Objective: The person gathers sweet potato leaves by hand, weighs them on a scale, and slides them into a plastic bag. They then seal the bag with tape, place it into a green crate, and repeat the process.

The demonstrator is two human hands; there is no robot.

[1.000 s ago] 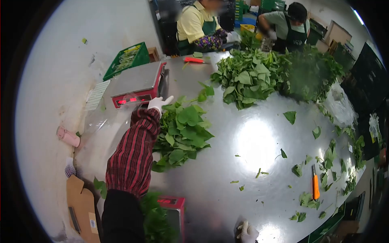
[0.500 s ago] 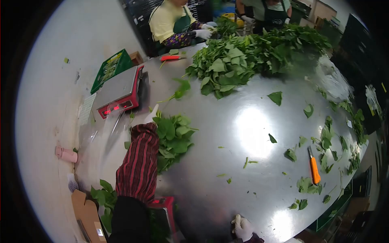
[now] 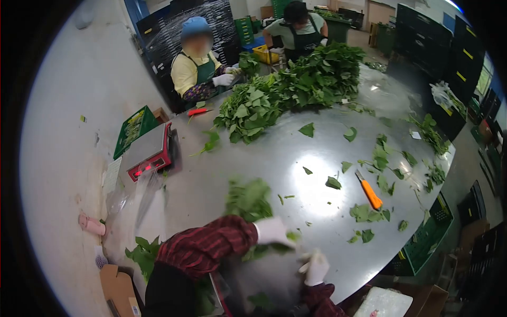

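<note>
My left hand, in a white glove and blurred by motion, is closed around a bunch of leafy greens. Leaves stick out on both sides of the forearm, and short stem ends show by the fingers. Close by on the right, my right hand, also gloved, has its fingers curled in; what they hold, if anything, I cannot make out. Below the hands is a smeared grey surface, with a red edge beside it, partly covered by my sleeve.
A red scale stands on the left of the metal table. A large heap of greens lies at the back, near two co-workers. An orange-handled knife and loose leaves lie on the right. A red-handled knife lies back left.
My left hand has come back from beside the scale toward my right hand, bringing the bunch of greens rightward and nearer. The camera view has turned, showing more of the room.
</note>
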